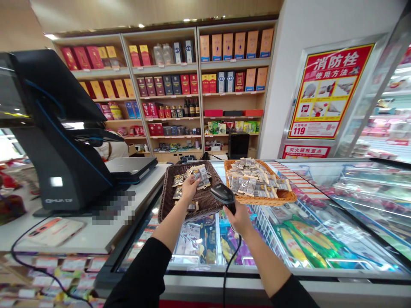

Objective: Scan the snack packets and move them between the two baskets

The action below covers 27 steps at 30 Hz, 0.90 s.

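My left hand (190,188) is closed on a small snack packet (201,176), held over a dark brown wicker basket (165,201). A few similar packets lie in that basket. In my right hand (239,218) is a black barcode scanner (222,194), its head pointing left toward the packet and its cord hanging down. To the right, an orange wicker basket (282,197) holds a heap of like packets. Both baskets rest on the glass top of a chest freezer (321,175).
On the left counter (105,226) stand a black checkout terminal (64,141) and a flat scale (128,167); a phone (54,231) lies near its edge. Behind are shelves (173,98) of boxes and bottles. A person (112,147) is partly hidden behind the terminal.
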Motion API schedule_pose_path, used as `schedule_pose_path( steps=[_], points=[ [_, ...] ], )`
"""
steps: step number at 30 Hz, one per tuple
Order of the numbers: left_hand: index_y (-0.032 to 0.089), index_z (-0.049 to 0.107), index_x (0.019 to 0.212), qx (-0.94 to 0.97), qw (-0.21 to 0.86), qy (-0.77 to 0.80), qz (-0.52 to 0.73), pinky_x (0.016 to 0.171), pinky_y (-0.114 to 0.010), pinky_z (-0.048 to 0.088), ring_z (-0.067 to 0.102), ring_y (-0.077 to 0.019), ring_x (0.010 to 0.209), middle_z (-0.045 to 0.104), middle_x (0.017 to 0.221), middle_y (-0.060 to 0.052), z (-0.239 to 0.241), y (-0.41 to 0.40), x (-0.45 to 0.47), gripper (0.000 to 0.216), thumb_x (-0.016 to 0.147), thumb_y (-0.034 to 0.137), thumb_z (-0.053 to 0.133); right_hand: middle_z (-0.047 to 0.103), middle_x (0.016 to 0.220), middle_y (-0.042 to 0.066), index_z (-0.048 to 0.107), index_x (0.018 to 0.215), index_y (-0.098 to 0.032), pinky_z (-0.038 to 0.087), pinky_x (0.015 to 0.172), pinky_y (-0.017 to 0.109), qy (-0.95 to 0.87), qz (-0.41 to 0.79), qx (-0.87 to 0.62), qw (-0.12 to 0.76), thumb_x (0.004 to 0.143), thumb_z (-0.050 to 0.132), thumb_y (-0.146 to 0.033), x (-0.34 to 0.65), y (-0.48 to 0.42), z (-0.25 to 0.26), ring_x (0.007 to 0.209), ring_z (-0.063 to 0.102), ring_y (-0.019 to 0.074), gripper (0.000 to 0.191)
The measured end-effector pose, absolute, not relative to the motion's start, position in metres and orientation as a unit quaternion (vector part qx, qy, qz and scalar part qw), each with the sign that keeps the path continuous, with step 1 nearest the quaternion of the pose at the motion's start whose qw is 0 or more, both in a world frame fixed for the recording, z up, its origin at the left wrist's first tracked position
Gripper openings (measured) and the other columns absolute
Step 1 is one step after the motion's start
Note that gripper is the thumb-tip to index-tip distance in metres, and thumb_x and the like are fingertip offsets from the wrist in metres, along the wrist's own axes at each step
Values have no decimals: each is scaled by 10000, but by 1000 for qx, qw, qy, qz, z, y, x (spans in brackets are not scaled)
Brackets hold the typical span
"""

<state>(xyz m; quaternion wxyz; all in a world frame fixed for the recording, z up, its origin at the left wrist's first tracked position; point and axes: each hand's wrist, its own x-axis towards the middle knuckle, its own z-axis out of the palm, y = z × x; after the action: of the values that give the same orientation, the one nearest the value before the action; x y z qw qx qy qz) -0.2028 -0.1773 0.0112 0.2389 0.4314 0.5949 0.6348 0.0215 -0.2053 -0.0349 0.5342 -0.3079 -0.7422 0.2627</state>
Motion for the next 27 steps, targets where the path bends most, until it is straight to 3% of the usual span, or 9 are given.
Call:
schedule_pose_path(
  steps=[6,10,15,19,24,27],
  points=[
    [159,558,914,433,240,578,649,543,-206,394,540,-110,574,585,618,28,7,-173,-204,356,666,392,663,595,553,8,647,837,-195,424,532,275,-746,255,-310,531,789,599,-315,23,-206,-34,567,598,213,138],
    [152,563,938,449,227,591,631,580,-219,431,574,-127,624,620,661,8,5,-174,-208,360,695,405,642,542,468,-20,600,755,-195,400,437,256,-692,361,-291,553,784,619,-364,20,-205,-38,418,526,164,173],
    [157,632,959,502,172,604,594,670,-257,475,621,-170,764,683,829,-45,21,-172,-202,310,730,367,613,509,499,-51,491,790,-206,393,367,240,-475,489,-268,681,816,563,-472,19,-192,-36,343,467,119,276],
    [143,672,949,513,158,614,578,638,-255,462,624,-179,729,683,781,-42,45,-138,-160,293,756,347,589,491,572,-73,454,938,-239,406,369,231,-339,439,-256,792,830,498,-543,28,-173,-35,356,460,104,326],
    [171,672,967,521,173,688,476,673,-260,441,638,-195,780,705,822,-49,49,-91,-75,352,694,392,692,467,562,-74,440,939,-256,411,363,238,-329,391,-276,814,852,435,-571,34,-156,-45,357,454,113,327],
    [203,678,857,576,98,723,369,749,-294,433,621,-231,897,698,905,-60,42,-85,-45,269,662,384,724,466,562,-73,408,896,-251,415,362,242,-276,422,-288,814,845,483,-521,32,-150,-50,354,449,111,285]
  ],
)
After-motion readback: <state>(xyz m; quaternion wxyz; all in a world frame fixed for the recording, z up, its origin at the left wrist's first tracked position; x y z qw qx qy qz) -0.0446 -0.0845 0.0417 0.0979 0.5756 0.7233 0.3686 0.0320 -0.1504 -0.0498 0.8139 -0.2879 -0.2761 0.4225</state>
